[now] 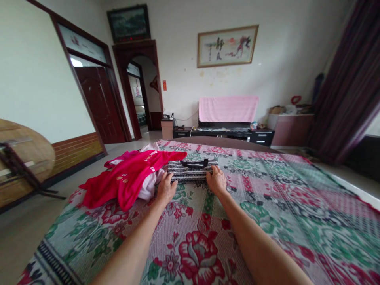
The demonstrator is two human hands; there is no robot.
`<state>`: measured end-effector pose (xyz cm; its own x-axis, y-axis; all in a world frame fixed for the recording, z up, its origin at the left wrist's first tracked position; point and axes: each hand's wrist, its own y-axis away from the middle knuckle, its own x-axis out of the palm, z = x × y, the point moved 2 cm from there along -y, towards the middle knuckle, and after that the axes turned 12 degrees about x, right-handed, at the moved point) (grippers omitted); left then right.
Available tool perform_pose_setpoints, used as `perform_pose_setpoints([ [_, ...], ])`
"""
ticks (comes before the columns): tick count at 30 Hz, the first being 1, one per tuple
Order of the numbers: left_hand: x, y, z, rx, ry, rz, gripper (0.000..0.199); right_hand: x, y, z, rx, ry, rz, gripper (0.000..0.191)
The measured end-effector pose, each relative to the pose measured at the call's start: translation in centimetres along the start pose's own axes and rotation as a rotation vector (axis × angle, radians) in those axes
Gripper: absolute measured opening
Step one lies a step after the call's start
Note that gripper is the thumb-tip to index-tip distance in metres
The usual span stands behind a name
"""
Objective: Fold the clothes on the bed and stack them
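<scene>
A folded black-and-white patterned garment (pixel 190 173) with a black collar lies on the floral cloth (pixel 202 253) that covers the table. At its left end is my left hand (pixel 166 188), the fingers curled onto the near left corner. My right hand (pixel 216 180) grips the right end, its thumb on the near side and its fingers over the edge. Just left of the garment, a red shirt (pixel 133 178) with white print lies loosely on top of pale pink clothing (pixel 148 187), close beside my left hand.
Beyond the table stand a black low cabinet (pixel 263 137) and a television under a pink cloth (pixel 228 109). A folded round wooden table (pixel 23 158) leans at the left. A dark purple curtain (pixel 341 87) hangs at the right.
</scene>
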<state>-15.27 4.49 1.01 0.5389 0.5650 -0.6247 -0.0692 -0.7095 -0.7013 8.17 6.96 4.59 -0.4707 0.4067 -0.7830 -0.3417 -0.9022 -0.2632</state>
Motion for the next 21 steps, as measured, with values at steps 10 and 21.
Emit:
perform_pose_setpoints([
  [10,-0.1,-0.5,-0.3,-0.088,0.100,0.127,0.044,0.8,-1.3,-1.0,-0.047,-0.074,0.007,0.034],
  [21,-1.7,-0.7,0.1,-0.078,0.344,-0.082,0.034,-0.1,-1.8,-1.4,-0.014,-0.386,-0.149,0.029],
])
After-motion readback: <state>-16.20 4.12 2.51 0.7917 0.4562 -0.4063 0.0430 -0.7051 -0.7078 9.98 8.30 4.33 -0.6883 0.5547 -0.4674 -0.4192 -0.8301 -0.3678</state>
